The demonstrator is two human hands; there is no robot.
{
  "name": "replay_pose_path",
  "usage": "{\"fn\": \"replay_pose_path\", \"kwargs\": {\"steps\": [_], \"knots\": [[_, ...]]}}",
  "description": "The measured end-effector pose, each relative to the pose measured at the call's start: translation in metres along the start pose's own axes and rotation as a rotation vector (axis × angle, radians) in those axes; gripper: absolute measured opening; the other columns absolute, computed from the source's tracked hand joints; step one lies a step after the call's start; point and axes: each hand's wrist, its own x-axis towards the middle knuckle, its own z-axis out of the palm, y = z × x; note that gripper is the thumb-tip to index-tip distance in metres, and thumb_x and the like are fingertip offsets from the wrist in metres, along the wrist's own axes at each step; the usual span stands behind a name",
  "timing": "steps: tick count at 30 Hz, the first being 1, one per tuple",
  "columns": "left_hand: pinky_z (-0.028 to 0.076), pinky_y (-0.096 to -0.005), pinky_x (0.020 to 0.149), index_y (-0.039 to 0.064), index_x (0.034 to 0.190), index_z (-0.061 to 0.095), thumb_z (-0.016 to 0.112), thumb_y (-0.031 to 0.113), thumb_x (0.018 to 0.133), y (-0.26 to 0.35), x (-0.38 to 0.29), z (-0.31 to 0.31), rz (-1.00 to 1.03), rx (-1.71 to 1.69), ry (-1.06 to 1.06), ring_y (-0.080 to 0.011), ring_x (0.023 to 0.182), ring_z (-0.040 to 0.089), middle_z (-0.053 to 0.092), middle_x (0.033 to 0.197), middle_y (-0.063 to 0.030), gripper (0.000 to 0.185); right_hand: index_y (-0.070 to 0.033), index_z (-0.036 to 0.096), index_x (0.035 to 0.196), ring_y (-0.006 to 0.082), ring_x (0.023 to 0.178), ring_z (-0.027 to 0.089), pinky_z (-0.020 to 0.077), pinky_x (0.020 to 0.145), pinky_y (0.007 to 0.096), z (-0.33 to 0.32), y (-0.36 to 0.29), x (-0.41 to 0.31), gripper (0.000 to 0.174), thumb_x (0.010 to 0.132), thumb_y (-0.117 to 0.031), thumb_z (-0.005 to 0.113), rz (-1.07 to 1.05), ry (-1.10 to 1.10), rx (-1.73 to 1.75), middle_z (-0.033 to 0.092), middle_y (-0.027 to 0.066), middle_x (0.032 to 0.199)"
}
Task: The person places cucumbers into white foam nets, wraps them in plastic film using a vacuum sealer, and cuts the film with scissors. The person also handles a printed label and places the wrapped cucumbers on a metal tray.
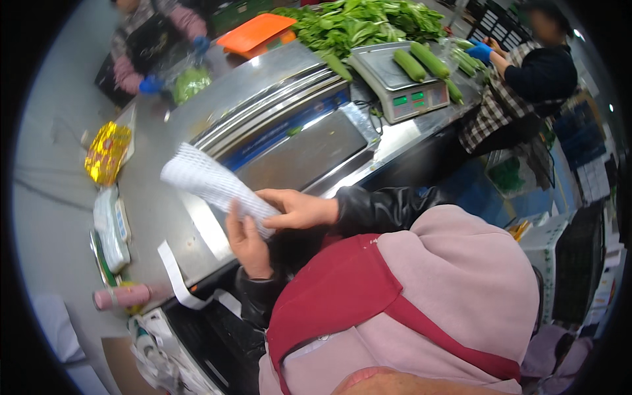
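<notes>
A white foam mesh sleeve (212, 182) is held between my two hands, slanting up and left over the steel table. My right hand (301, 208) grips its near end from the right side, thumb along the mesh. At the same end, my left hand (247, 242) has its fingers against the sleeve from the left. Whether anything is inside the sleeve cannot be seen. Just beyond it lies a film wrapping machine (306, 148) with a flat metal plate and metal rollers. Below my left hand, a strip of white paper labels (173, 269) hangs over the table edge.
A digital scale (414, 98) bears green gourds (410, 65), with leafy greens (365, 27) behind. Two co-workers in blue gloves (479, 51) handle bagged vegetables (191, 85). A pink bottle (122, 296), packaged items (111, 229) and a gold foil bag (108, 153) line the left edge.
</notes>
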Motion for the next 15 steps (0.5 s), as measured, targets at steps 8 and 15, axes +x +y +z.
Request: {"fn": "replay_pose_path", "kwargs": {"steps": [8, 15], "knots": [[0.041, -0.0456, 0.099, 0.003, 0.131, 0.056, 0.076, 0.007, 0.071, 0.012, 0.023, 0.117, 0.578, 0.707, -0.287, -0.0400, 0.119, 0.049, 0.053, 0.129, -0.0204, 0.063, 0.002, 0.054, 0.125, 0.0440, 0.103, 0.060, 0.0485, 0.087, 0.0445, -0.107, 0.011, -0.024, 0.044, 0.090, -0.024, 0.059, -0.283, 0.331, -0.415, 0.062, 0.0263, 0.111], [0.048, -0.0402, 0.079, 0.003, 0.094, 0.069, 0.066, -0.002, 0.069, -0.016, 0.011, 0.160, 0.356, 0.708, -0.408, -0.0326, 0.088, 0.059, 0.063, 0.091, -0.0130, 0.025, -0.004, 0.063, 0.114, 0.0340, 0.103, 0.062, 0.0495, 0.090, 0.0399, -0.343, -0.008, -0.070, 0.041, 0.084, -0.030, 0.071, -0.234, 0.821, -0.781, 0.064, 0.0180, 0.113]]}}
